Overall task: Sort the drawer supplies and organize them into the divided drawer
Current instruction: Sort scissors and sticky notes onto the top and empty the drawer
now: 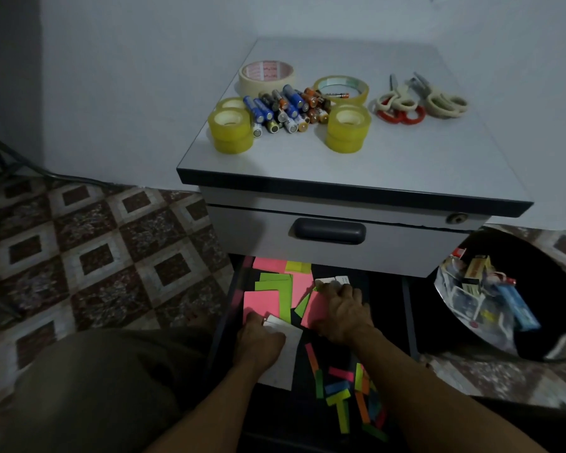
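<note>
The lower drawer (386, 315) of a grey cabinet (347, 178) stands pulled out, dark inside. Pink, green and yellow sticky notes (275, 289) lie scattered at its back left. My left hand (260, 340) grips a white card (286, 351) near the drawer's left side. My right hand (343, 310) lies over a pink note, its fingertips on small white cards (332, 281). Narrow coloured sticky strips (350, 390) lie loose toward the drawer's front. On the cabinet top sit several tape rolls (231, 129), a heap of batteries (285, 107) and scissors (419, 99).
The upper drawer with a dark handle (329, 231) is closed above the open one. A black bin (517, 299) at the right holds a plastic bag with small boxes. Patterned floor tiles (89, 243) lie at the left. My knee (89, 387) fills the lower left.
</note>
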`<action>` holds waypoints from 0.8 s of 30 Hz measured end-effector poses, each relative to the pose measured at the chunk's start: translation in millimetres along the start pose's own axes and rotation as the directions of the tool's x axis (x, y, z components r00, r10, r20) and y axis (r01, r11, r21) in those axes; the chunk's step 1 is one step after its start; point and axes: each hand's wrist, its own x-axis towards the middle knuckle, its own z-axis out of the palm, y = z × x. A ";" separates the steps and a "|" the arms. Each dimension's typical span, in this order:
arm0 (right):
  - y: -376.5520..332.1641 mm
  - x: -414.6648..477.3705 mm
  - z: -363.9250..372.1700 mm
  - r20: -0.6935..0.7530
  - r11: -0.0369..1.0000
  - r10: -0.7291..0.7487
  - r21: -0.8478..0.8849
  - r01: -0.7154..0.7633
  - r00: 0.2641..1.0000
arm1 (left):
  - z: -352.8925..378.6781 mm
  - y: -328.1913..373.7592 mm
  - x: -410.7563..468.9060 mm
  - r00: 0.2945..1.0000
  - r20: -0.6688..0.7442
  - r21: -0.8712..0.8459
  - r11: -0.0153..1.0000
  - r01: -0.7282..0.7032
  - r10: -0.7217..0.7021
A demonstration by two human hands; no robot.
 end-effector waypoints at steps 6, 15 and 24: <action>-4.7 -10.7 -4.9 -0.074 0.938 -0.022 0.344 0.047 0.997 | -2.8 4.1 -3.0 1.000 -0.012 -0.009 1.000 -0.022 0.022; 10.9 -36.3 -2.4 -0.309 0.991 -0.132 -0.053 0.122 0.942 | -5.6 4.0 -11.9 0.992 0.031 -0.060 0.991 -0.123 0.125; 13.3 -54.3 6.3 -0.170 0.983 -0.182 -0.038 0.178 0.968 | -6.2 8.3 -22.6 0.991 0.044 -0.016 0.992 -0.127 0.127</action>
